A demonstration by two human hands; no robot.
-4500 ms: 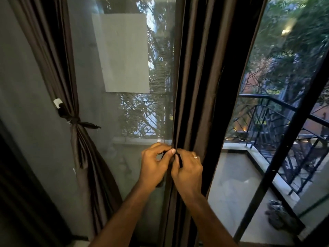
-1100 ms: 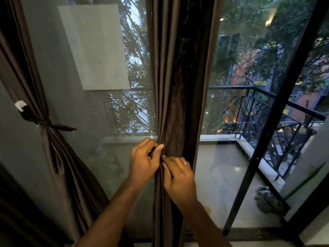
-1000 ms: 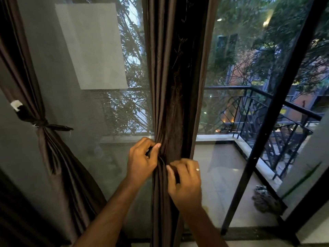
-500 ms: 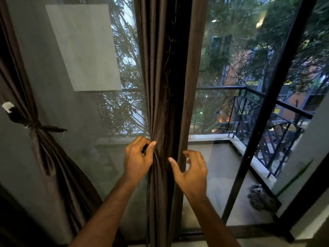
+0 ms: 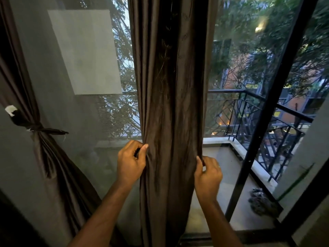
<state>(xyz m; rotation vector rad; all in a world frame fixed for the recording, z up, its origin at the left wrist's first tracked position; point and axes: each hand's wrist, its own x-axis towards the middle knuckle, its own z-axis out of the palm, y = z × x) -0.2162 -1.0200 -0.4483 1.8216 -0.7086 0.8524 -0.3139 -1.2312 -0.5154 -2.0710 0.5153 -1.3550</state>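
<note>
At far left a tied-back curtain hangs. My left hand pinches the left edge of the brown curtain at centre, and my right hand grips its right edge. Bare glass flanks both sides. The curtain's top and hem are cut off.

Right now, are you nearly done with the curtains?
About halfway, it seems. Done: the side curtain is bunched and tied with a band. In hand: the middle curtain hangs loose, with the left hand gripping its left edge and the right hand pinching its right edge. Left: if it should match the other, it needs gathering and tying; no band is round it yet.
</note>
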